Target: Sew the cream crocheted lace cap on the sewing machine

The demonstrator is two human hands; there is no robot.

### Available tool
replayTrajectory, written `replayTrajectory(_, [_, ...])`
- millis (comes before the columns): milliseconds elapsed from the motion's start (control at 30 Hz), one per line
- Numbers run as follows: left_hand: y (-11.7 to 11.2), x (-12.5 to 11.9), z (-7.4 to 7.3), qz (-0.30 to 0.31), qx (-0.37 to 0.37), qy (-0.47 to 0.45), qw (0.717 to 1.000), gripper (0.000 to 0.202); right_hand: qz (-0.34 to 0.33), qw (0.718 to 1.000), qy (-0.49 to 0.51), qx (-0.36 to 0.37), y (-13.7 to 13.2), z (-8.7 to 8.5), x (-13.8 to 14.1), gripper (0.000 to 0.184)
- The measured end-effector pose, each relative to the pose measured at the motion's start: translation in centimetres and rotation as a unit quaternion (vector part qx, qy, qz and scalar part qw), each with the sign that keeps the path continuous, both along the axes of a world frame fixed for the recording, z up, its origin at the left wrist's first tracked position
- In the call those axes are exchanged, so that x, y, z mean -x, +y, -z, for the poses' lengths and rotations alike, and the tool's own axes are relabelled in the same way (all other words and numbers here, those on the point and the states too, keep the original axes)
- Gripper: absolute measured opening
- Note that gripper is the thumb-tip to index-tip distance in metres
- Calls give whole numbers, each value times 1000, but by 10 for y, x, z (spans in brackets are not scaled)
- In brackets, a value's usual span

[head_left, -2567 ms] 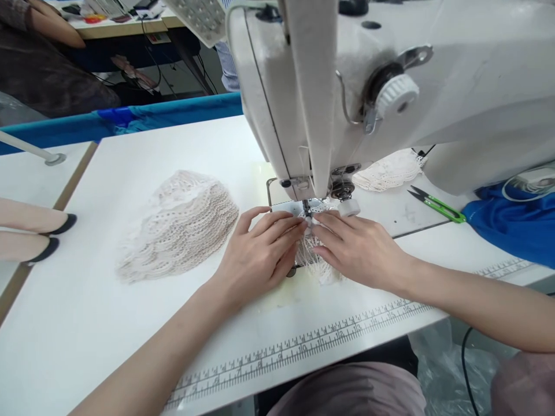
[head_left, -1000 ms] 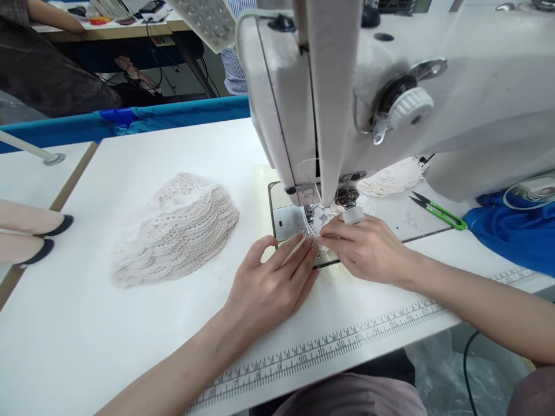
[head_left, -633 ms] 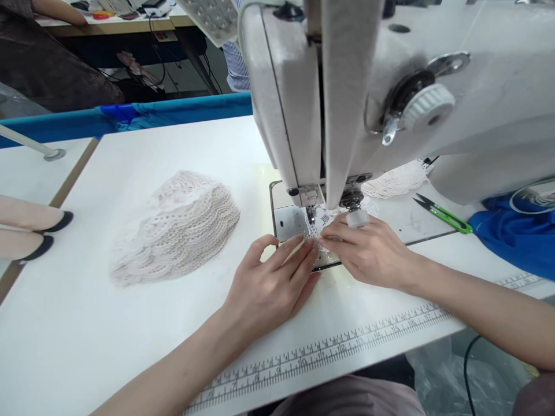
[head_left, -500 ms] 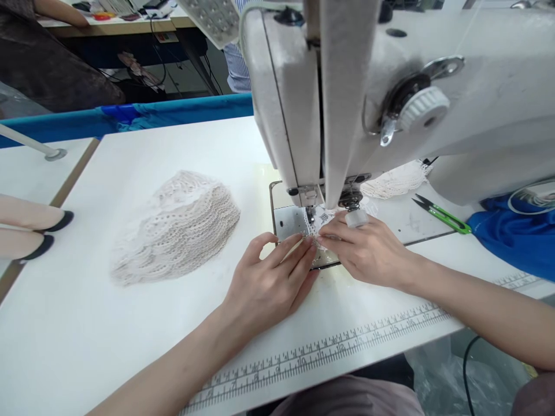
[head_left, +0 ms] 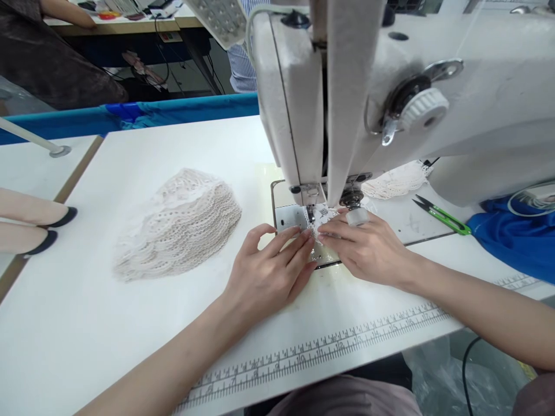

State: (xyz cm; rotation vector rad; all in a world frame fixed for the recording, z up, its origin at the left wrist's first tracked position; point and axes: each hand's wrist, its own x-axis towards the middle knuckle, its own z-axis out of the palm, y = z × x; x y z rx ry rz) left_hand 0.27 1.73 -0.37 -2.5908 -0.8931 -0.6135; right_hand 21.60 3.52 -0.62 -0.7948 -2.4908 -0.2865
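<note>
A small piece of white lace [head_left: 322,215] lies under the presser foot [head_left: 310,214] of the sewing machine [head_left: 290,104]. At its front left edge rest the fingertips of my left hand [head_left: 271,266], fingers stretched out and thumb apart, pressing near the metal plate [head_left: 288,215]. My right hand [head_left: 368,245] has its fingers drawn together on the lace's right side, partly behind the machine's white knob. The exact grip of those fingertips is hidden. To the left sits a fanned stack of cream lace pieces [head_left: 186,231].
More lace [head_left: 396,180] lies behind the machine's needle end. Green-handled thread snips [head_left: 442,215] and blue cloth [head_left: 515,237] are on the right. A printed ruler [head_left: 321,352] runs along the front edge. Two padded rods [head_left: 34,216] stick in from the left. Another person's arm [head_left: 69,13] shows at the back.
The left fingertips have shifted very slightly back from the lace, and a bit more of it shows between the hands. The whole view has moved slightly.
</note>
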Motion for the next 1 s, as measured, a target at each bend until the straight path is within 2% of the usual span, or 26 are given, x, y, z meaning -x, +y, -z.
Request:
replayTrajectory(433, [9, 1, 1, -24, 2, 1, 1000, 20, 28, 999, -33, 10, 3, 3, -1, 31])
replayTrajectory(767, [7, 0, -2, -45, 0, 7, 999, 20, 18, 999, -25, 9, 3, 3, -4, 29])
replayTrajectory(1000, [12, 2, 1, -52, 1, 0, 999, 20, 27, 999, -38, 26, 4, 4, -2, 31])
